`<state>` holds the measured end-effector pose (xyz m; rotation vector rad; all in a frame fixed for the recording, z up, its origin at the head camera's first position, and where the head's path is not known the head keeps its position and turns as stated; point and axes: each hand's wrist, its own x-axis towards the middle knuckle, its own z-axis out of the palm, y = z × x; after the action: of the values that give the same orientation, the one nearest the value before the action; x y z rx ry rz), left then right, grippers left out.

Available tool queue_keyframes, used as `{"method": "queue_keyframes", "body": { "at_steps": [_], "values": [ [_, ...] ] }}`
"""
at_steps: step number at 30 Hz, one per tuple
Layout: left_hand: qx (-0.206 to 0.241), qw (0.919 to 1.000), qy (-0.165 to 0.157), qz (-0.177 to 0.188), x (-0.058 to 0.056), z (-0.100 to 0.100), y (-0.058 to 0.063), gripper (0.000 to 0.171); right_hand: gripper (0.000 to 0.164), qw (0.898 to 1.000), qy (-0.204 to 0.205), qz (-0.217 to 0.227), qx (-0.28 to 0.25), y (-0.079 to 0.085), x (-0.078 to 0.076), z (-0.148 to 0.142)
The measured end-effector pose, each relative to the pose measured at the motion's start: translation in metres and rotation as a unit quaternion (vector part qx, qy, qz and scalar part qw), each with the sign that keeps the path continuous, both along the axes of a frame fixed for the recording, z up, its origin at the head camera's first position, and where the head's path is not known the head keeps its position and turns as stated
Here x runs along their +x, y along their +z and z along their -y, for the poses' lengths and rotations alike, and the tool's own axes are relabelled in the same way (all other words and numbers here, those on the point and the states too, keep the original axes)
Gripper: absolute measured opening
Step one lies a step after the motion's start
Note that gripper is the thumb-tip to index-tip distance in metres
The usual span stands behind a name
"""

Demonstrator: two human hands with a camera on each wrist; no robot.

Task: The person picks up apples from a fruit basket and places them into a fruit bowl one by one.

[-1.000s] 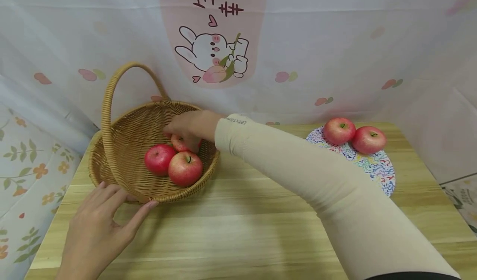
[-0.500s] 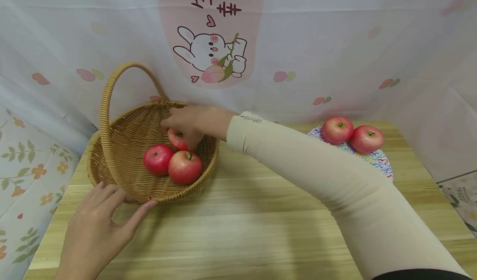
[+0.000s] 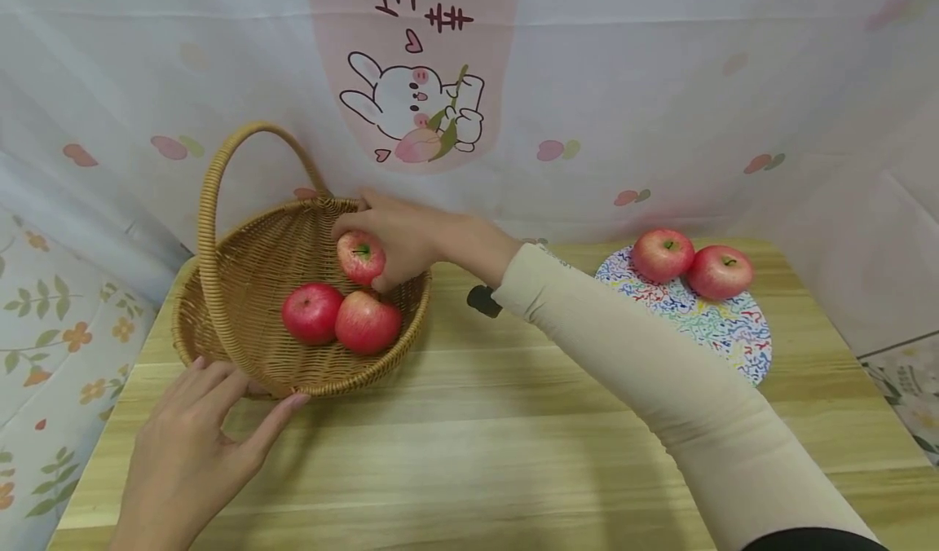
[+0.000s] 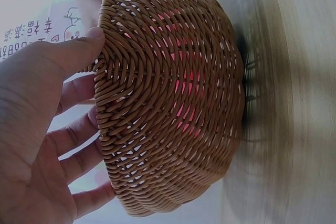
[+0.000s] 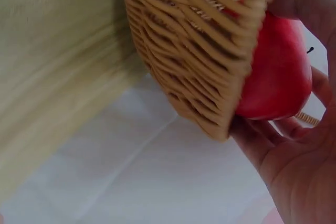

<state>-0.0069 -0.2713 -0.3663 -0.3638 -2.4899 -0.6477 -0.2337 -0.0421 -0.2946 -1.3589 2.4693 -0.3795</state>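
- Right hand (image 3: 407,241) first: fingers (image 5: 254,137) curled round one apple (image 3: 359,259), thumb across from them, stem showing between.
- That apple's at the basket's far right side, partly hidden by the rim in the right wrist view. Can't tell if it's touching the wicker.
- My guess on feel: firm, moderate weight, and the shiny skin could be a bit slippery. It'd probably bruise if dropped, so I'd cup the sides around its widest part and leave the stem alone.
- Left hand (image 3: 194,445) pinches the near left rim, thumb against fingers. Good spot imo, since the basket (image 3: 271,249) looks light and a bit springy, so a bump might shift it.
- Tall handle (image 3: 209,233) looks stiff enough to grab too.
- Two more apples, left (image 3: 313,313) and right (image 3: 368,323), sit together inside; same grip, just tighter finger room.
- Over right on the tabletop (image 3: 469,437), a speckled plate (image 3: 734,339) carries another pair of apples (image 3: 663,255).
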Motion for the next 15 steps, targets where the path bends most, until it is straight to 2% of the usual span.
{"method": "queue_keyframes", "body": {
  "at_steps": [4, 8, 15],
  "values": [
    [-0.003, 1.0, -0.001, -0.005, 0.0, 0.0, 0.0, 0.07, 0.077, 0.998, 0.004, 0.002, -0.058, -0.009, 0.006, -0.006],
    [-0.004, 0.9999, -0.004, -0.011, 0.0, 0.001, -0.001, 0.07, 0.074, 0.995, -0.002, 0.007, -0.097, -0.015, 0.014, -0.012],
    [0.0, 0.9999, -0.006, -0.012, -0.001, 0.0, 0.0, 0.069, 0.069, 0.986, -0.043, 0.038, -0.156, -0.018, 0.028, -0.028]
  ]
}}
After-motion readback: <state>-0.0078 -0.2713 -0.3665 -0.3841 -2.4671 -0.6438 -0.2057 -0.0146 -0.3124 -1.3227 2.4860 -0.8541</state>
